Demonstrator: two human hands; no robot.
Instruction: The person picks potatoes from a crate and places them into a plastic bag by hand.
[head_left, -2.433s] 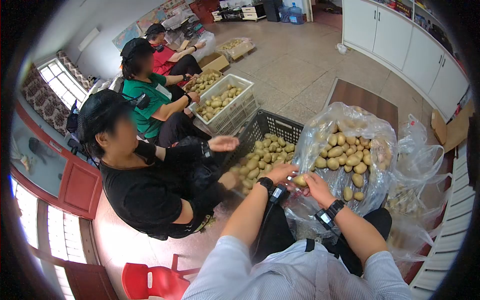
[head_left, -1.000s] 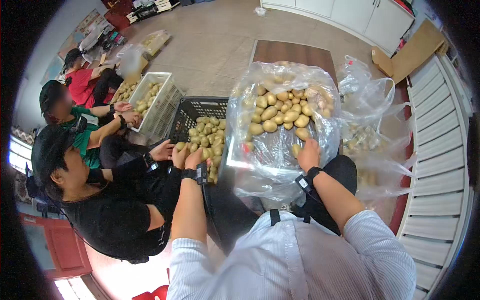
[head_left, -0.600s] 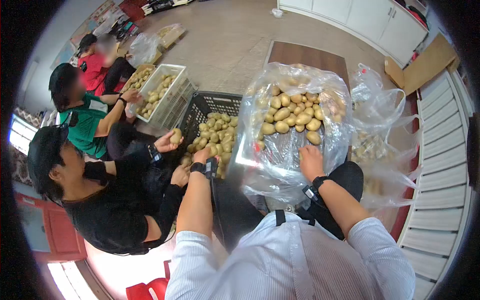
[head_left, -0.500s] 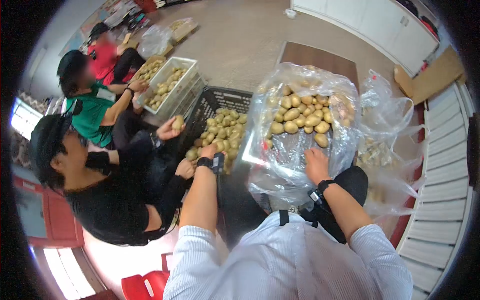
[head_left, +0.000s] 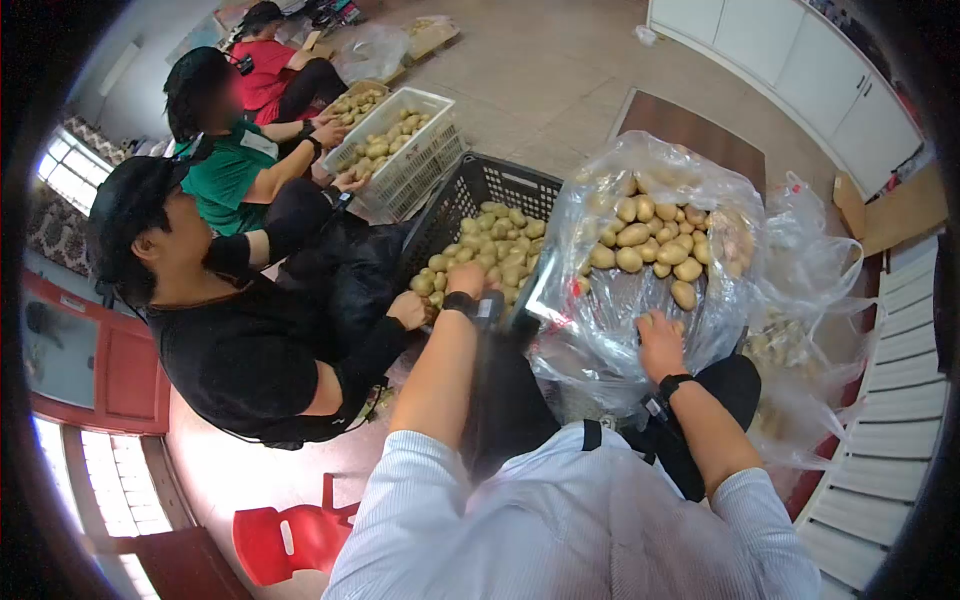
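Observation:
My left hand [head_left: 466, 280] reaches down into the black plastic crate [head_left: 508, 180], right over the potatoes [head_left: 498, 238] heaped there; its fingers are mostly hidden behind the back of the hand. On the clear plastic bag [head_left: 620, 325], my right hand [head_left: 660, 346] has its fingers curled round a potato [head_left: 679, 326], part of which shows past the fingertips. Several more potatoes [head_left: 655, 235] lie in the bag just beyond it.
A co-worker in black [head_left: 240, 310] sits at my left, one hand [head_left: 408, 310] at the crate's near edge. Beyond are a white crate [head_left: 437, 105] of potatoes and two more people. Filled plastic bags [head_left: 800, 270] stand at right; a red chair [head_left: 290, 540] is behind left.
The view has swung left. A potato now shows in my right hand. The neighbour's far hand, which held up a potato, has moved toward the white crate. My left hand stays at the black crate.

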